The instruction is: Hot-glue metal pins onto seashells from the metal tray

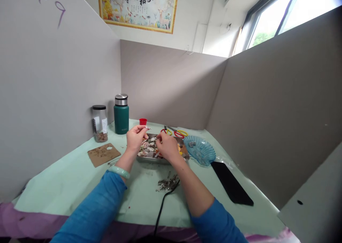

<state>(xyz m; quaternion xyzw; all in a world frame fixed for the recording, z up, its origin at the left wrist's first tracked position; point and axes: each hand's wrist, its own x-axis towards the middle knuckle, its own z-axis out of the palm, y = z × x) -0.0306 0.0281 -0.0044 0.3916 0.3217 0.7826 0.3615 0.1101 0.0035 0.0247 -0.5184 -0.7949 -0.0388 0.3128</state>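
Note:
My left hand, with a pale green bangle at the wrist, is raised over the left side of a metal tray. Thumb and forefinger pinch a small shiny piece, too small to name. Over the tray's middle, my right hand reaches in with its fingers bent together; whatever they hold is hidden. Small white, pink, orange and yellow pieces lie in the tray, partly covered by my hands. A pile of small metal pins or clips rests on the cloth in front of it.
A green flask, a black-lidded jar and a brown card stand or lie left. Behind are a red cup and scissors. At right are a blue dish and a flat black object. Grey partitions enclose the table.

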